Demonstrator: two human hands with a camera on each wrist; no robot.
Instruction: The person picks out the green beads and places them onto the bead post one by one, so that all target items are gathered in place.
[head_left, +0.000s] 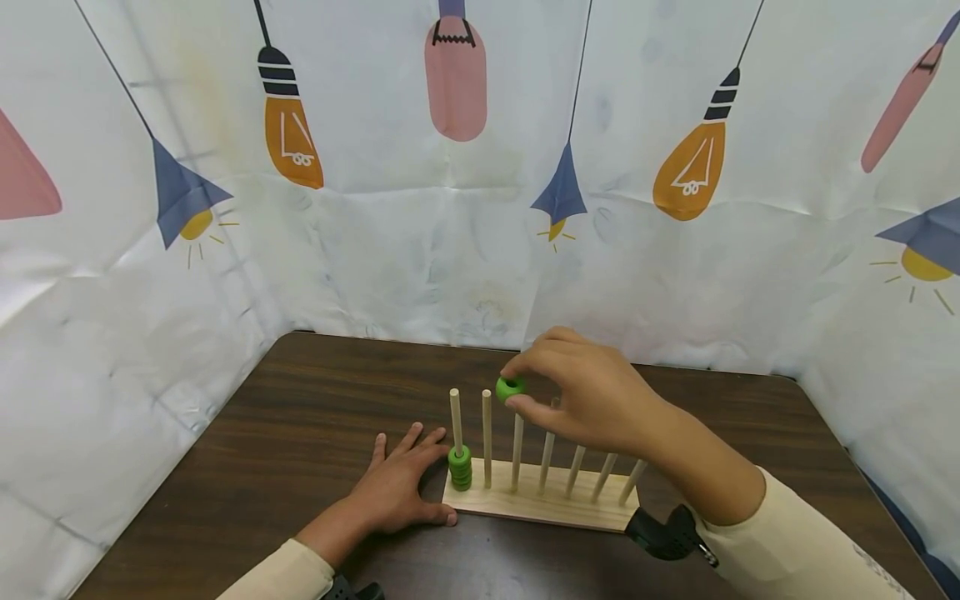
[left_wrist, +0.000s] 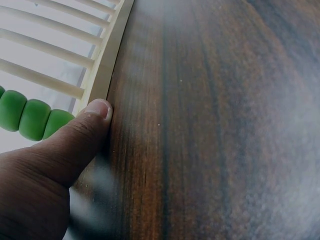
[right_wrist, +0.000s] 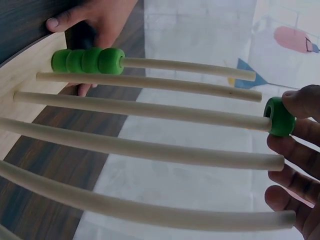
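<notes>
Bead (head_left: 511,388) green, ring-shaped, pinched between thumb and fingertips of the right hand (head_left: 592,400), held at peg-top height above the wooden rack (head_left: 540,504). Right wrist view shows the bead's hole (right_wrist: 278,116) right at the tip of the third peg (right_wrist: 150,111) counting from the stacked end; whether it has started onto the peg or only touches the tip, I cannot tell. Remaining fingers of that hand are loosely curled beside the tips of the next pegs.

Left hand (head_left: 397,492) lies flat on the dark wooden table (head_left: 285,417), fingers spread, thumb (left_wrist: 87,122) pressed against the rack's base edge (left_wrist: 107,65), apparently steadying it. It holds nothing.

Rack carries a row of upright pegs. First peg (head_left: 455,412) has a stack of green beads (head_left: 461,467) resting at its foot, four by the right wrist view (right_wrist: 87,60). Second peg (head_left: 487,437) is bare, as are the rest.

Step in hand, as I judge it: threading one bead onto a peg, at the moment of alignment. Next move calls for centring the hole squarely over the peg tip, keeping the bead level, then loosening the pinch so it slides down to the base. Risk is a tilted bead catching on the tip, or the rack shifting unless the left thumb holds firm.

Backdrop: white cloth printed with lamps and bulbs (head_left: 296,142).
</notes>
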